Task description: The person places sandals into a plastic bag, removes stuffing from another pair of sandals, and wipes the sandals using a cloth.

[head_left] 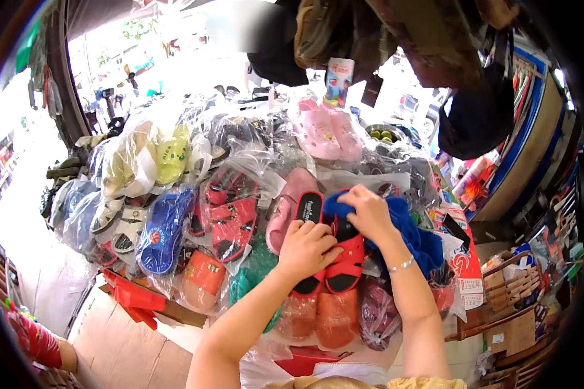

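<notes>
A pair of red and black slide sandals lies in front of me on the bagged shoes: the left sandal (310,206) shows lettering on its black insole, and the right sandal (346,266) has a red strap. My left hand (308,251) is curled over the left sandal, its fingertips reaching the right one. Over the heel of the right sandal, my right hand (368,212) pinches a blue cloth (412,236). That cloth trails to the right behind my wrist. Parts of both sandals are hidden under my hands.
Plastic-wrapped footwear covers the stall around me, including a blue slipper (162,236), red sandals (230,223), orange slippers (337,319) and pink clogs (328,133). Dark hats (477,120) hang overhead. A wooden chair (509,292) stands at right. A person's knee (66,355) shows lower left.
</notes>
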`<state>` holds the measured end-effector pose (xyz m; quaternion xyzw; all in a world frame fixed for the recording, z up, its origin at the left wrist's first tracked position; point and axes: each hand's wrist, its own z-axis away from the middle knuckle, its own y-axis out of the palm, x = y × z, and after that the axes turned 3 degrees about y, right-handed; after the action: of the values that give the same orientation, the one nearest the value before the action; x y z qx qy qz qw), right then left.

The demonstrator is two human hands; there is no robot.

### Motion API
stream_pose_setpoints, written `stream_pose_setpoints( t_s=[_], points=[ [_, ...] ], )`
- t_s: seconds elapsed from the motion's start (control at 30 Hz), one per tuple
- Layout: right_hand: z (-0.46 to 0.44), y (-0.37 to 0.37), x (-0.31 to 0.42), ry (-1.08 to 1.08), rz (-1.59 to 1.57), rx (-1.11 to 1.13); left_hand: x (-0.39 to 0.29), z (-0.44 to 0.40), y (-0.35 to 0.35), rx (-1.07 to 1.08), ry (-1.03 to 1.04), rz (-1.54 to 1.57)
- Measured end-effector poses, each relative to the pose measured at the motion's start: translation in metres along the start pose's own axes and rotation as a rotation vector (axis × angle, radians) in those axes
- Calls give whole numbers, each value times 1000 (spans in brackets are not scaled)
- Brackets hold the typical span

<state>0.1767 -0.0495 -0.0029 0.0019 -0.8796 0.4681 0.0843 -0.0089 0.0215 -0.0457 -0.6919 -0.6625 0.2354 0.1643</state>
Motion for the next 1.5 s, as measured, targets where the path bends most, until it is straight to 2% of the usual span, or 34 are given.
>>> stream_pose_setpoints(
  t_s=[0.1,0.17,0.27,0.33,0.4,0.47,0.53,0.57,0.6,0.67,0.7,0.73,0.8,0.87,0.9,0.93,1.0,1.07,1.13,1.2,1.23,1.3,1.33,1.43,1.5],
  points=[
    [-5,-1,-19,75,-38,-175,-2,-1,4,1,5,-41],
    [-3,-9,-13,56,17,-412,-3,0,6,-17,14,-58],
    [7,6,-9,-161,-23,-245,-7,-2,7,1,31,-104],
    [8,6,-12,-76,-119,-209,-8,-6,7,57,35,-113],
    [13,0,-15,85,-242,-47,-8,-4,10,41,16,-104],
    [7,1,-24,114,-238,-46,-7,-4,10,33,25,-101],
    [3,-1,-37,234,-208,-218,-8,-5,8,39,28,-103],
    [4,-4,-42,225,-118,-292,-8,-4,9,21,27,-99],
    [7,-10,-40,216,-115,-277,-8,-4,9,14,11,-97],
    [13,-20,-29,4,-278,-193,-9,-5,10,25,11,-124],
    [17,-17,-23,-33,-319,-56,-9,-5,10,37,11,-118],
    [18,-13,-21,27,-267,61,-9,-6,12,39,-1,-123],
    [13,-10,-31,147,-270,-24,-10,-8,13,13,10,-123],
    [12,-17,-31,216,-108,-196,-10,-6,11,12,8,-105],
    [14,-23,-30,163,-141,-274,-11,-6,11,0,12,-96],
    [16,-28,-27,105,-267,-253,-10,-6,11,-13,16,-89],
    [21,-28,-15,-28,-323,-129,-8,-4,11,-5,16,-72],
    [21,-18,-13,76,-223,18,-7,-2,11,0,7,-62],
    [15,-22,-22,304,-202,-50,-6,-3,9,-8,8,-42],
    [18,-23,-29,283,10,-251,-4,-2,7,11,7,2],
    [19,-26,-18,261,6,-245,-2,-4,5,41,11,19],
    [21,-29,5,90,-293,-84,1,-7,4,95,9,51],
    [20,-25,12,125,-252,42,2,-9,2,124,11,61],
    [15,-19,-9,265,-157,-123,1,-16,-3,320,-35,14],
    [15,-22,-11,205,-166,-217,-3,-33,-6,382,-60,-14]
  ],
)
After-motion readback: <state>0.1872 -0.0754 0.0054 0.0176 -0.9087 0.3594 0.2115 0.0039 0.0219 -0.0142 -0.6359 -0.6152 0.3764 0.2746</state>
